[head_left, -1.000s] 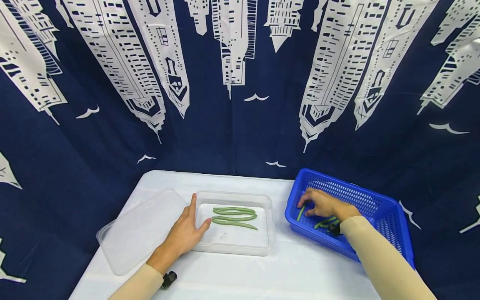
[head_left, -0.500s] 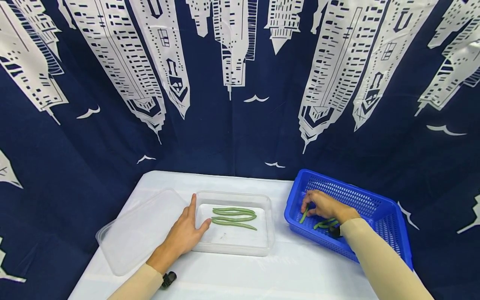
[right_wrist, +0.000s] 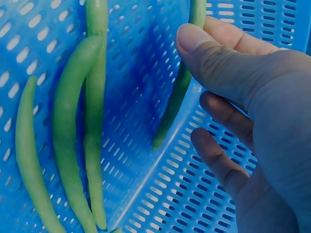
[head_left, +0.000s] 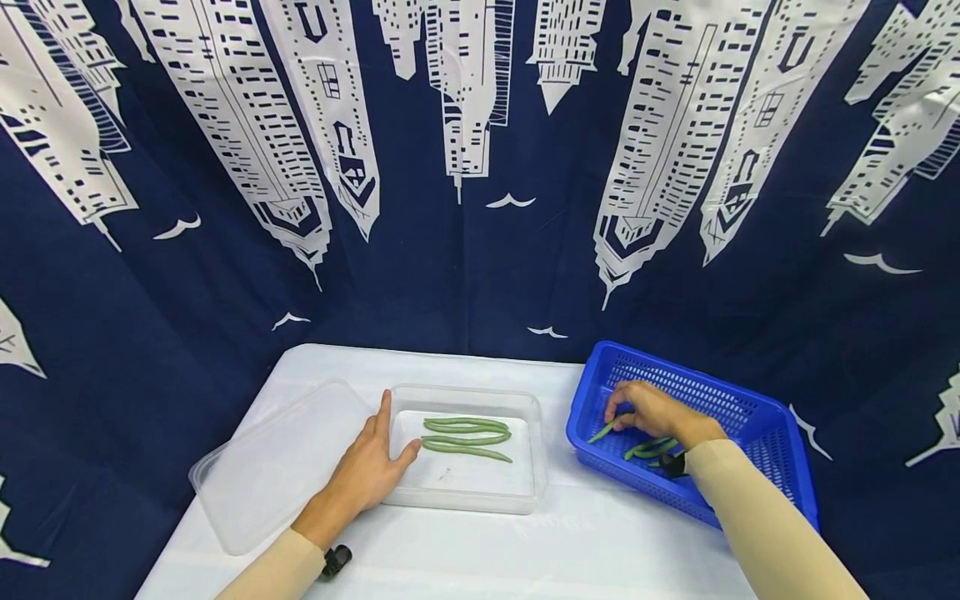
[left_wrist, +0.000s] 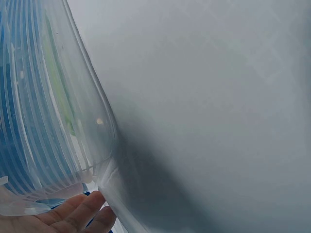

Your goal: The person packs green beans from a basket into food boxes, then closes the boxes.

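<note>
My right hand [head_left: 648, 412] is inside the blue basket [head_left: 750, 398]. Thumb and forefinger pinch a green bean [right_wrist: 176, 99], whose lower end hangs down in the right wrist view. Several more green beans [right_wrist: 65, 121] lie on the basket floor beside that hand. My left hand [head_left: 367, 468] rests at the left side of a clear plastic container [head_left: 480, 502], fingers straight and thumb reaching over the rim. Inside the container, several green beans [head_left: 467, 451] lie side by side, running left to right. The left wrist view shows fingertips [left_wrist: 97, 198] at the container's wall.
A clear flat lid [head_left: 277, 467] lies on the white table [head_left: 570, 550], left of the container and partly behind the left hand. Behind the table hangs a dark blue cloth [head_left: 420, 275] printed with white buildings and birds.
My right hand has shifted slightly right in the basket and now pinches a bean, which has swung from steep to more slanted. The left hand has kept its place at the container.
</note>
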`<state>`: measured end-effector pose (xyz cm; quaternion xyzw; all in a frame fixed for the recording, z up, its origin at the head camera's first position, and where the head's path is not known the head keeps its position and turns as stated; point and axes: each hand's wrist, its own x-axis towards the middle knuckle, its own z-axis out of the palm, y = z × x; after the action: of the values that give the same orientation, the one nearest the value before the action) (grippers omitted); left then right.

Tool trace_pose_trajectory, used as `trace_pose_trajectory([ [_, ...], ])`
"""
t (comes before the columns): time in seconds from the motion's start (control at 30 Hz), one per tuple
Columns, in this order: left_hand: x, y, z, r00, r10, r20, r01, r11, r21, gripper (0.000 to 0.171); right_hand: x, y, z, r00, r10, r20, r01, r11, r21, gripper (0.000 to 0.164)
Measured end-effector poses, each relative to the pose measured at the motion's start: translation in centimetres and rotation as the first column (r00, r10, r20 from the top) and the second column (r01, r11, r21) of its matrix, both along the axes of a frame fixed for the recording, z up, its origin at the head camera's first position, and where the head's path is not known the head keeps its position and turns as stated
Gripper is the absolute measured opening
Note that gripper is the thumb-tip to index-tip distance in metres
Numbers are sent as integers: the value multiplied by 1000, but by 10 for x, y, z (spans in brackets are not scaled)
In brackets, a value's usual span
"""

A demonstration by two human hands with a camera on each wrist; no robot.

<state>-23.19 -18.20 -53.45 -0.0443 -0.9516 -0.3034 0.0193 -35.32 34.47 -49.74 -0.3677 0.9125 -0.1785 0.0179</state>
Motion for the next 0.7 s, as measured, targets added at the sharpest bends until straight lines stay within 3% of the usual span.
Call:
trace_pose_trajectory([
  [0.17, 0, 0, 1, 1000, -2, -5, 2, 1000, -2, 105, 7, -2, 10, 996, -80, 36, 79, 996, 31, 18],
  [0.5, 2, 0, 0, 1000, -3, 0, 3, 1000, -2, 106, 11, 2, 23, 996, -84, 6, 84, 996, -25, 15],
  [0.7, 2, -1, 0, 1000, -9, 1, 9, 1000, -5, 106, 22, -1, 38, 992, -128, -18, 128, 991, -35, 12],
])
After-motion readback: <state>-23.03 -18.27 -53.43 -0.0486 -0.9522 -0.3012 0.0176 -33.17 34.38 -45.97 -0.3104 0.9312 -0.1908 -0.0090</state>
